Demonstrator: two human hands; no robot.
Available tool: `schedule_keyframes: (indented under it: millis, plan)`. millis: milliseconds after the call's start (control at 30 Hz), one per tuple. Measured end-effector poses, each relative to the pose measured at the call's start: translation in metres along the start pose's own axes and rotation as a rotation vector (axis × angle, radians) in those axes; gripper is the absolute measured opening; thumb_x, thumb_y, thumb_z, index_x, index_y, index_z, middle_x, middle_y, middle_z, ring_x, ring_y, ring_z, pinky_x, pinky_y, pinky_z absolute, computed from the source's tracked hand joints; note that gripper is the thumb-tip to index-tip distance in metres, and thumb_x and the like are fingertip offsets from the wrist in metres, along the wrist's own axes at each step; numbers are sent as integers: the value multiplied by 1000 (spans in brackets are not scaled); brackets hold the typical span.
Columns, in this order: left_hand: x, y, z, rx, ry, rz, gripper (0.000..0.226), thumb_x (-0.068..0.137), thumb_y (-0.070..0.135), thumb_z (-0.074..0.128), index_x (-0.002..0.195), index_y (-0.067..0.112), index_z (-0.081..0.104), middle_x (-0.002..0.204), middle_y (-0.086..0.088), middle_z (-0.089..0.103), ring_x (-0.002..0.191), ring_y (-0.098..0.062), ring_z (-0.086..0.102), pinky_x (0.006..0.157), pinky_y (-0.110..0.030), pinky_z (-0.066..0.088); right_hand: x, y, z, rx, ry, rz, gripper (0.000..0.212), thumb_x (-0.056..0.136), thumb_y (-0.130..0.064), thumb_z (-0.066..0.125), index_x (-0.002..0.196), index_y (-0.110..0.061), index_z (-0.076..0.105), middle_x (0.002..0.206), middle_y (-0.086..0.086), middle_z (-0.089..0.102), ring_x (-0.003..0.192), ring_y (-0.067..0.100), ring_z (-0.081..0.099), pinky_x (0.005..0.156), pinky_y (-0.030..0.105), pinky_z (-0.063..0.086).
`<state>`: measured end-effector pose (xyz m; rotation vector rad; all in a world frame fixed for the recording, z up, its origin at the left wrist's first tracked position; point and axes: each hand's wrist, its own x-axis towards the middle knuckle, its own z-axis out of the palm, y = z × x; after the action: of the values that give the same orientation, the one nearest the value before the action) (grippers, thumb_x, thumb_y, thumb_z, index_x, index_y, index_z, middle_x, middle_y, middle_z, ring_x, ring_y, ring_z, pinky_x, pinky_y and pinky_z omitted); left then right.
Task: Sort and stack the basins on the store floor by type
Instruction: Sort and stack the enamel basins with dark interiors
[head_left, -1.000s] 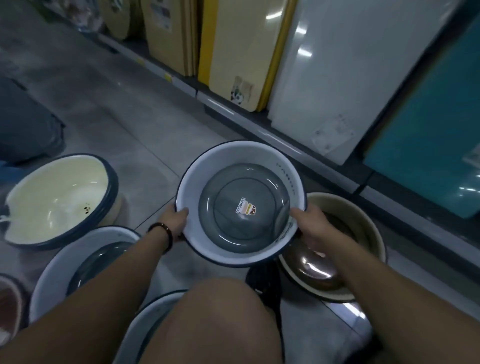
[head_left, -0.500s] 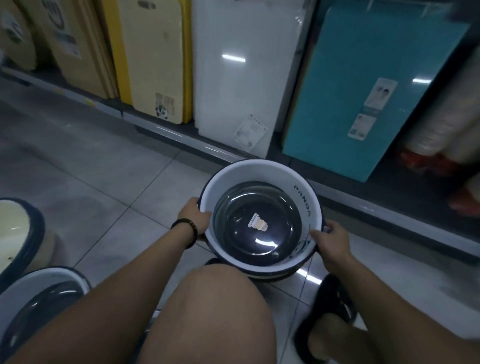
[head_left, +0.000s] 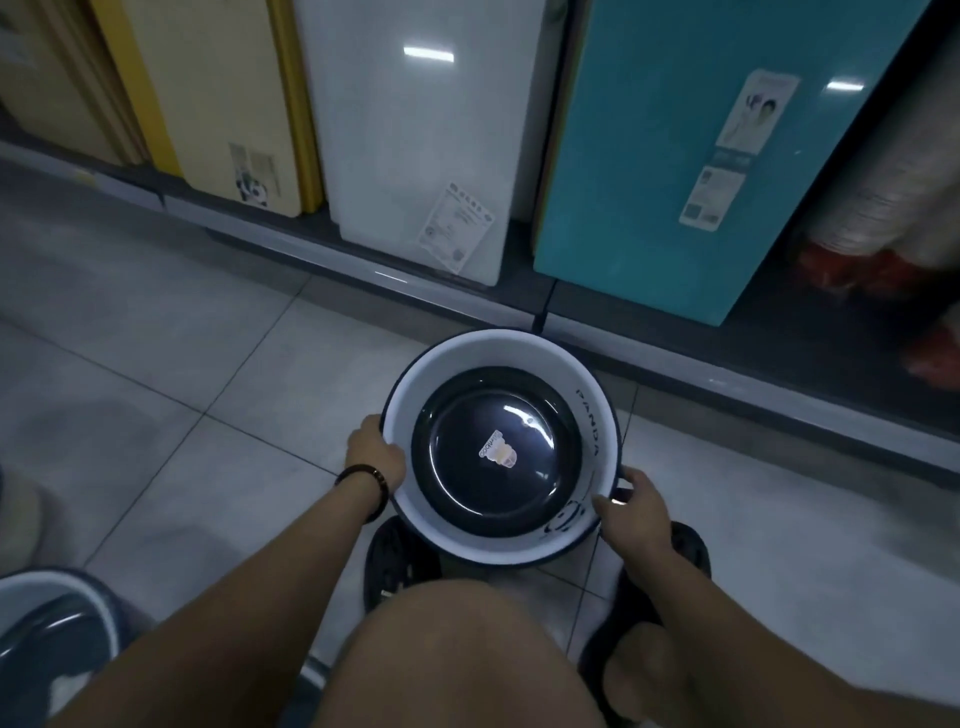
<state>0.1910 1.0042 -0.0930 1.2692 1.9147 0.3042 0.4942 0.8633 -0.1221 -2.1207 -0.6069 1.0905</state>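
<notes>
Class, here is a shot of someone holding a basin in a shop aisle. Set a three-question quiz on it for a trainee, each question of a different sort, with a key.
1. True or false: the left hand and the right hand each grip the rim of the white basin, on opposite sides.
2. The lettering on the basin's inner wall reads: A) TIGER B) PANDA C) KOALA
3. Fill the gap: in the middle of the basin's dark bottom sits a small ____.

Key: 1. True. 2. B. 3. sticker.
</notes>
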Motion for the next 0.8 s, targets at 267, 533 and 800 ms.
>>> schedule_keyframes:
  millis: [267, 533, 800]
  plan:
    - [10, -8, 17, 6, -55, -47, 45, 94, -2, 43, 133, 19, 53, 115, -9, 64, 96, -28, 61, 88, -33, 50, 11, 8, 12, -64, 12, 17, 50, 96, -7, 72, 143, -22, 63, 108, 6, 75, 88, 28, 75, 82, 52, 66]
    - [16, -20, 8, 34, -248, -69, 45, 96, 4, 51, 138, 22, 47, 119, -11, 62, 98, -30, 62, 87, -44, 60, 15, 3, 11, -155, 44, -16, 51, 103, -12, 66, 152, -21, 56, 102, 9, 77, 83, 17, 70, 79, 30, 59]
    - [-11, -68, -54, 228, -271, -61, 56, 100, 31, 60, 153, 25, 43, 141, -10, 59, 113, -24, 61, 95, -32, 52, -19, -64, 41, -624, 57, -100, 59, 94, -34, 65, 145, -9, 48, 136, 23, 54, 122, 43, 56, 100, 52, 54]
